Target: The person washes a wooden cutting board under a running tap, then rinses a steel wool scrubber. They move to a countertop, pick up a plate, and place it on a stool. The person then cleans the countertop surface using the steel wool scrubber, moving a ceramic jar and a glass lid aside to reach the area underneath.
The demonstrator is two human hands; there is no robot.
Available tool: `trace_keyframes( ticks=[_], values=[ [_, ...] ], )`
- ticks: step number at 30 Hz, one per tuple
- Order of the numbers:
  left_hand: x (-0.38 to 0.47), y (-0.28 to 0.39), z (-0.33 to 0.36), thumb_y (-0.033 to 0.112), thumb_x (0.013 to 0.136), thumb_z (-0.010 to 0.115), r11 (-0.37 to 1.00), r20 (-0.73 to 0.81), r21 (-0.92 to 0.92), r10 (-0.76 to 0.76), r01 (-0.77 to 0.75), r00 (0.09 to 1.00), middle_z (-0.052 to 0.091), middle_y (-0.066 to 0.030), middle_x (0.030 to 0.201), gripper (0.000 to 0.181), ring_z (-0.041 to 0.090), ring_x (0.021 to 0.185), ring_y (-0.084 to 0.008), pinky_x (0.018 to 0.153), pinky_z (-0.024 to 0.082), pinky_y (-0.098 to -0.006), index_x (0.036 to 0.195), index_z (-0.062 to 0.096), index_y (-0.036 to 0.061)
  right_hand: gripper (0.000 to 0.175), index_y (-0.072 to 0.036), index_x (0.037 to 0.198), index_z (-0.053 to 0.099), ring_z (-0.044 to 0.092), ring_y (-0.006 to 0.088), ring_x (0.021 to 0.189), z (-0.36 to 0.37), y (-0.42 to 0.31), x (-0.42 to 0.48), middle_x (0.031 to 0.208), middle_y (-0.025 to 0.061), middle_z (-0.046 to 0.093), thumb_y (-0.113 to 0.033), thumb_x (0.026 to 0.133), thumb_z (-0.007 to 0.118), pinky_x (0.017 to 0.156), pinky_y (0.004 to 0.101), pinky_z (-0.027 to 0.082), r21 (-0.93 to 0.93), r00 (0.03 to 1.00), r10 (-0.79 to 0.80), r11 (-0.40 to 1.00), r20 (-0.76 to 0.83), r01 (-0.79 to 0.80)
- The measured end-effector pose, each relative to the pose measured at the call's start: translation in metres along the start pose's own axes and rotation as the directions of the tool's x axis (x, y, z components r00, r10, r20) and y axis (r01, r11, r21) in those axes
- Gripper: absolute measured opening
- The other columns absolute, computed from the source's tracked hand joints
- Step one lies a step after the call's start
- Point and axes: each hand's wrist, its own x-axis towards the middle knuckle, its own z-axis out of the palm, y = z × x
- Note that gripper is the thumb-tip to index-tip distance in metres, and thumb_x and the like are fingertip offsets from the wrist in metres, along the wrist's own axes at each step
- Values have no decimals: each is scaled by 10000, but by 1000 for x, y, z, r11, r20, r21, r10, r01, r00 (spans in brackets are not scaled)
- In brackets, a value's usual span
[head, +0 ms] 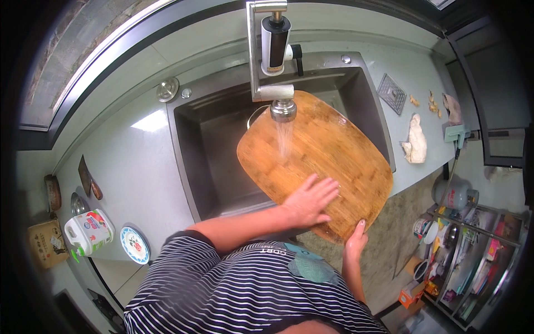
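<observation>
A wooden cutting board [325,146] with rounded corners lies across the right part of a dark sink [208,142], its near end out past the sink's front edge. Water sprays from the tap head [283,109] onto its far-left area, and the surface looks wet. My left hand [312,201] rests flat on the board's face, palm down with fingers spread. At the near-right edge my right hand [356,240] grips the board, thumb on top and fingers mostly hidden underneath. A thin curved rim [253,118] of some vessel shows behind the board's left edge.
Right of the sink lie a drain grate [392,94], a pale cloth [416,140] and ginger pieces [434,104]. On the left counter are a cleaver [85,175], a white detergent jug [89,231] and a patterned plate [134,245]. A crowded shelf rack [471,259] stands at right.
</observation>
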Motion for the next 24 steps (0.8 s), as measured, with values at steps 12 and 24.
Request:
trace_keyframes(
  ticks=[12,24],
  values=[
    [-62,-152,-34,412,855,349,677,-174,82,-713,731,680,227,-149,1372,604,203,1281,-246,1019,115,-512,1293,268,5,554,130,1048,456,523,242,897,2,-15,-5,1014,200,540,-388,852,484,777,324,419,-47,999,17,999,-37,-19],
    [58,-124,2,437,865,301,804,-110,136,-569,579,815,165,-171,1389,603,127,1297,-292,1025,87,-501,1319,242,44,499,134,1016,477,531,240,899,3,-27,-3,992,213,551,-335,847,485,781,329,414,-155,999,-11,988,-45,4]
  ],
)
